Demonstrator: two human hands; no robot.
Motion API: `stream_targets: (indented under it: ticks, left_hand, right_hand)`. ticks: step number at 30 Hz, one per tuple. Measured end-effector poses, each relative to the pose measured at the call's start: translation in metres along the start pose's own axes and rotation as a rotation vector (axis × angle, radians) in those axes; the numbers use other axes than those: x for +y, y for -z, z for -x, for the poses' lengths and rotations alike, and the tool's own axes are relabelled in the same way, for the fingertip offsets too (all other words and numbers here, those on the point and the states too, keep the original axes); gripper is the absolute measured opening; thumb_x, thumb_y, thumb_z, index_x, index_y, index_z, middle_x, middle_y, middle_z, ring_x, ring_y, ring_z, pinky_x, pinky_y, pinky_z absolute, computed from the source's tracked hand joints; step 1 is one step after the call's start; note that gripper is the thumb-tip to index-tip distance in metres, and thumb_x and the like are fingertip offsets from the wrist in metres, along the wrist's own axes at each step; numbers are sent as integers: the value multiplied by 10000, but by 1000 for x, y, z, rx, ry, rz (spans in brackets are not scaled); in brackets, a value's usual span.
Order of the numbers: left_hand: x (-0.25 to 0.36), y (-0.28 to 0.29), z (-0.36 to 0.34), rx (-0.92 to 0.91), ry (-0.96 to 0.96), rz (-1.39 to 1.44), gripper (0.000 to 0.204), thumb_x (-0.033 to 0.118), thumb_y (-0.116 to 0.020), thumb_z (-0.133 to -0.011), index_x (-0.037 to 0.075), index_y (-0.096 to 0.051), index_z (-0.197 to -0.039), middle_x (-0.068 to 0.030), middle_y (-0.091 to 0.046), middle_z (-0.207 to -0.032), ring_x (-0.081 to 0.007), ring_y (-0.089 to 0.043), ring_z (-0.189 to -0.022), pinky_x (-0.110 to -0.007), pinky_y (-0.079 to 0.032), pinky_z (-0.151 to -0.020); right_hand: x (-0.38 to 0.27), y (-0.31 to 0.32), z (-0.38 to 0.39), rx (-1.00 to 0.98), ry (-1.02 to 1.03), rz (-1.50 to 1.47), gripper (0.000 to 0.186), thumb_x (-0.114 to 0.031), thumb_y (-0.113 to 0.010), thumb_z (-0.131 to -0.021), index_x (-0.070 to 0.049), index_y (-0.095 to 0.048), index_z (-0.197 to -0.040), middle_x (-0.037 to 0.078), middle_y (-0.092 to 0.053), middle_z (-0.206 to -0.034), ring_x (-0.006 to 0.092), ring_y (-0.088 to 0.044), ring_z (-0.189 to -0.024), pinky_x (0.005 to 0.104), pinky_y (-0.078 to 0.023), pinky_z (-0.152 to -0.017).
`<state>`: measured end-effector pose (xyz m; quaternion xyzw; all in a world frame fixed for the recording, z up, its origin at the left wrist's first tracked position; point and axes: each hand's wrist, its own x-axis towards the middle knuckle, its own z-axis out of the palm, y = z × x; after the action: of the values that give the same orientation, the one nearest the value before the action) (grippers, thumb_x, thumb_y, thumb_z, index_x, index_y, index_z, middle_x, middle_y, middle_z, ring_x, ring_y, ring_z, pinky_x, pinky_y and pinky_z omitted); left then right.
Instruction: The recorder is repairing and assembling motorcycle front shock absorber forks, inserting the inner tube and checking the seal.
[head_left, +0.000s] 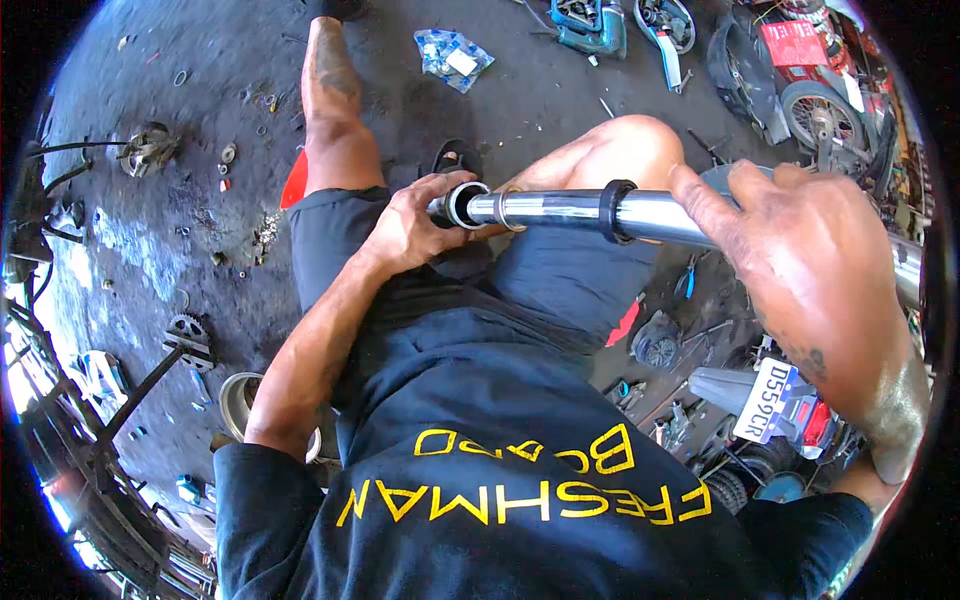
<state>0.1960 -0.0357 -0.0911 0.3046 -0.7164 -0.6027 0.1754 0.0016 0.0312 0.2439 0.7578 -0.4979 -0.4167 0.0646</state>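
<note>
A chrome fork tube point(655, 217) lies crosswise above my lap. My right hand point(810, 225) is wrapped over its thick part at the right, and more of the tube shows beyond the hand. A black ring seal point(616, 211) sits around the tube, and a thin metal ring point(512, 208) encircles it farther left. My left hand point(412, 225) is closed on a short hollow cylinder with an open round mouth point(466, 205). The tube's narrower left end meets that mouth; how far inside it reaches cannot be told. My left fingers partly hide the cylinder.
Dark, oil-stained floor surrounds my legs. A clear-blue plastic bag point(453, 60) and a teal power tool point(590, 28) lie ahead. Blue-handled pliers point(688, 279) rest under the tube. A spoked wheel point(822, 115) stands far right, a sprocket point(190, 340) at left, motorcycle tail parts point(790, 405) lower right.
</note>
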Motion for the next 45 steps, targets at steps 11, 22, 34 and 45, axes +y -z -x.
stream_targets:
  ticks: [11, 22, 34, 45]
  left_hand:
    - [0, -2, 0, 15, -24, 35, 652, 210, -854, -711, 42, -607, -1291, -149, -656, -1237, -275, -627, -1164, -385, -500, -1008]
    - [-3, -5, -1, 55, -111, -3, 601, 224, -857, -713, 40, -635, -1240, -166, -676, -1196, -325, -636, -1139, -415, -493, -1004]
    - [-6, -2, -2, -3, -73, -33, 664, 186, -856, -712, 47, -602, -1309, -164, -643, -1277, -291, -610, -1201, -412, -488, -1032]
    - [-15, -5, -1, 17, -102, -24, 664, 182, -840, -688, 38, -610, -1294, -170, -659, -1247, -314, -610, -1196, -424, -471, -1040]
  right_hand:
    - [5, 0, 22, 33, -36, -119, 474, -73, -558, -827, -89, -641, -1294, 131, -553, -805, 327, -604, -720, 448, -473, -610]
    - [4, -2, 20, 25, -36, -127, 470, -86, -536, -847, -101, -638, -1306, 136, -546, -799, 335, -592, -699, 453, -468, -606]
    - [5, 0, 9, -13, -31, -77, 542, -6, -614, -785, -133, -634, -1312, 129, -577, -825, 332, -617, -721, 456, -486, -609]
    - [4, 6, -1, -13, -3, -14, 452, -66, -577, -835, -135, -647, -1277, 99, -569, -818, 290, -636, -733, 422, -506, -602]
